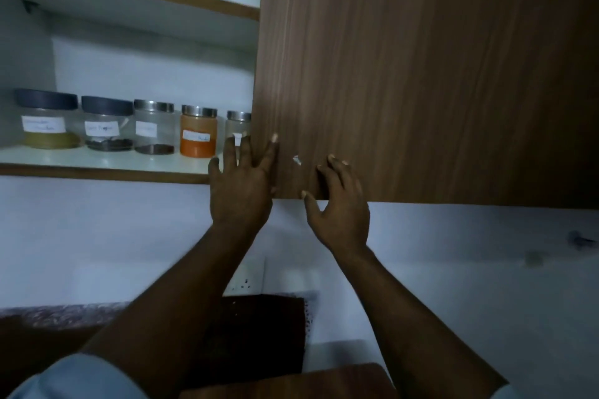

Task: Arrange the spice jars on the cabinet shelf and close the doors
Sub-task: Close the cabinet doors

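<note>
Fifth clear glass jar with steel lid (238,125) was half hidden. The brown wood-grain cabinet door (421,74) covered its right side and the left hand (241,185) covered its lower part, so its contents couldn't be made out. White paper labels (43,124) on the jars were too blurred to read. Door ran off the top and right frame edges. Couldn't tell whether the right hand (340,207) touched the door face or sat just off it. White wall socket (248,282) and dark brown counter mat (259,327) were each partly behind the left forearm (181,295). Light blue sleeve (81,376) was cut off by the bottom edge.
</note>
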A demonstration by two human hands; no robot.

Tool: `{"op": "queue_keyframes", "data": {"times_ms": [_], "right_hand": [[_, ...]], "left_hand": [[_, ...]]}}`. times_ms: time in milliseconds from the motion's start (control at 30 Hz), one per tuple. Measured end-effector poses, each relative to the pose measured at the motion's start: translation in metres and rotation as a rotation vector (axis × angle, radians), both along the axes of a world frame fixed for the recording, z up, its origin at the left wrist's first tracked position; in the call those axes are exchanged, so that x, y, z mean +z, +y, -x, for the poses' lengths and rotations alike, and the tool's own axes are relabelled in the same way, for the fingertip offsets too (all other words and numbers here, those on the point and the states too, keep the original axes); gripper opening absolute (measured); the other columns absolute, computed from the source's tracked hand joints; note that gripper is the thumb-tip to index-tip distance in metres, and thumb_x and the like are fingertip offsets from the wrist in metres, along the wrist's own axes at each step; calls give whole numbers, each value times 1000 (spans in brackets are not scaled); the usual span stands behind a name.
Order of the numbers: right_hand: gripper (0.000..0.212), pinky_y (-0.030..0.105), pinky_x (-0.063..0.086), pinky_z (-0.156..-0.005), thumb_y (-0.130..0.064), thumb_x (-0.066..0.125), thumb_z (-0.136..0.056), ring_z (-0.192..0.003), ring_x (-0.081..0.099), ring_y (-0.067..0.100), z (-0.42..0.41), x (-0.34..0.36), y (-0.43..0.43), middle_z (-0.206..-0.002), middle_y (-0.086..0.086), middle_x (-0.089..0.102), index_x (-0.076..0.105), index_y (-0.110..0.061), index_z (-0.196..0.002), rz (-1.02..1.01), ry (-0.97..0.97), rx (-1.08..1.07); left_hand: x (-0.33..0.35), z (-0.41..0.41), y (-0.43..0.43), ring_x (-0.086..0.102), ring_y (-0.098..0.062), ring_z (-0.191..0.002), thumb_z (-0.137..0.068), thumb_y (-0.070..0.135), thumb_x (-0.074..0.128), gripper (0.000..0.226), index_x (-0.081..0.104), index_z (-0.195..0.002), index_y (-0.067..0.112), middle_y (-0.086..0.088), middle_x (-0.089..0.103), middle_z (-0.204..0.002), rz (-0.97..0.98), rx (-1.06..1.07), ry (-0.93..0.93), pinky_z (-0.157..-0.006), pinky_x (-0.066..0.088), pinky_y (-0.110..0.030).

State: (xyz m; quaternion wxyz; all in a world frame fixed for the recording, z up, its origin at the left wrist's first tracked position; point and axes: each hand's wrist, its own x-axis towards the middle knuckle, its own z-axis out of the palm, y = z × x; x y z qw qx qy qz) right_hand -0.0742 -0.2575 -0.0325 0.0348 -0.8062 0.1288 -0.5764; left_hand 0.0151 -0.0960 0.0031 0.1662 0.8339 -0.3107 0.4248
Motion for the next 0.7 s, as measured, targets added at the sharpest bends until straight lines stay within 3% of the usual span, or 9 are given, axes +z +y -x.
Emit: {"op": "queue_keyframes", "data": {"times_ms": [300,567,700], "right_hand": [[52,45,46,-111,-35,72,-88,-145,43,26,5,2,2,-153,2,52,65,-13,-136,-41,16,59],[67,52,35,-118,-40,67,-92,-157,18,24,30,5,6,-170,-3,24,46,-21,-153,-31,304,41],[73,55,31,-120,-44,64,-94,-158,11,23,39,3,7,-171,-5,16,35,-25,-159,-35,420,33]], "left_hand": [[0,9,6,12,-45,-151,-93,35,69,98,0,-162,30,-19,21,-165,-87,77,39,-113,31,-62],[1,39,6,12,-47,-151,-92,38,67,92,9,-162,24,-18,22,-164,-180,167,133,-113,33,-63],[-8,55,11,21,-44,-148,-89,38,68,80,28,-157,22,-14,27,-162,-193,158,160,-113,33,-62]]}}
